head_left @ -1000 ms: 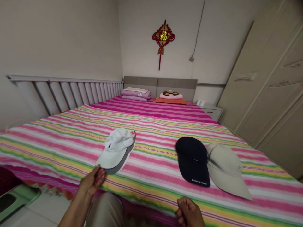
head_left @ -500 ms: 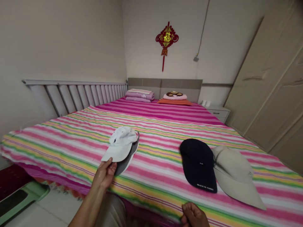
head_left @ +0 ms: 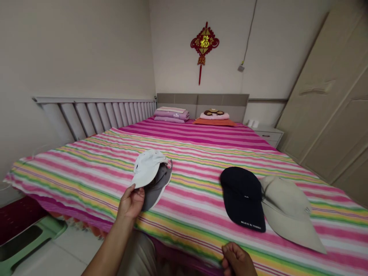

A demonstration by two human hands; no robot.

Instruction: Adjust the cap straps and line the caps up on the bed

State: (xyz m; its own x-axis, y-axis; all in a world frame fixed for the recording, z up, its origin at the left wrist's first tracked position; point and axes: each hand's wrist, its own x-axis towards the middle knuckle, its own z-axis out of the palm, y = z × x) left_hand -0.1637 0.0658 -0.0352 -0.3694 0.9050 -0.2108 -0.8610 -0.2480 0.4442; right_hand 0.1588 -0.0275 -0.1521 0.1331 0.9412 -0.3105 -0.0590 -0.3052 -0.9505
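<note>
My left hand [head_left: 131, 202] pinches the brim of a white cap [head_left: 147, 166] and tilts it up off a grey cap [head_left: 156, 185] that lies under it on the striped bed [head_left: 86, 168]. My right hand [head_left: 237, 260] is curled into a fist at the bed's near edge, with nothing seen in it. To the right lie a dark navy cap [head_left: 243, 197] and, overlapping its right side, a beige wide-brimmed hat [head_left: 287, 209].
Folded purple bedding [head_left: 171, 114] and an orange pillow with a brown-and-pink cushion [head_left: 214, 117] sit at the headboard. A nightstand [head_left: 268, 135] and a tall wardrobe [head_left: 330, 107] stand on the right. A green stool [head_left: 25, 241] is on the floor at lower left.
My left hand has lifted the white cap's brim, exposing more of the grey cap beneath. The view has shifted slightly left. My right hand stays at the bed's edge.
</note>
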